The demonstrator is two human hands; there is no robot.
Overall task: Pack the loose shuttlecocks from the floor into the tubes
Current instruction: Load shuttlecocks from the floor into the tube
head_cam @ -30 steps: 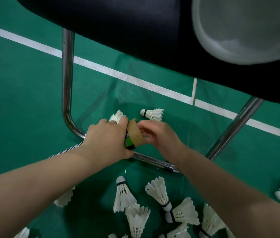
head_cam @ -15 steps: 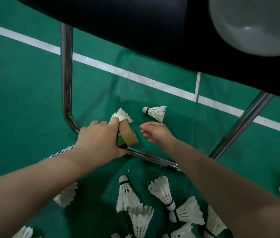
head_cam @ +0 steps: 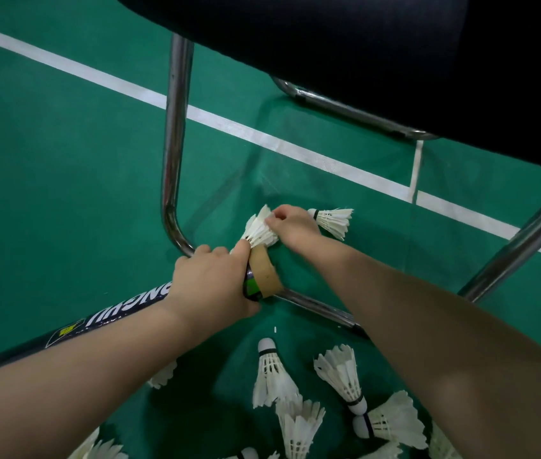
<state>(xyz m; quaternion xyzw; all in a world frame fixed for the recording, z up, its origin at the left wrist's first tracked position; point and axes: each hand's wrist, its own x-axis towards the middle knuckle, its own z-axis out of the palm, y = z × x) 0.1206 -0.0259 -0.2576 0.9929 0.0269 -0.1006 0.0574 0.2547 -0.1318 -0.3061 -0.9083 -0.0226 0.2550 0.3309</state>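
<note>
Gripping the dark tube [head_cam: 120, 318], left hand [head_cam: 211, 283]; right hand [head_cam: 290, 223] pinches white feathered shuttlecock [head_cam: 259, 231].

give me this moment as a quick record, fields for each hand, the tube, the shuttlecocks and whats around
left hand: left hand wrapped around the tube near its open end
right hand: right hand pinching the feathers of the shuttlecock at the mouth
tube: dark tube with a brown cardboard rim, lying slanted, low over the floor
shuttlecock at the mouth: feathers sticking out
loose shuttlecocks: one beyond the right hand, a cluster near the bottom edge
surroundings: green court floor, chrome chair frame
</note>
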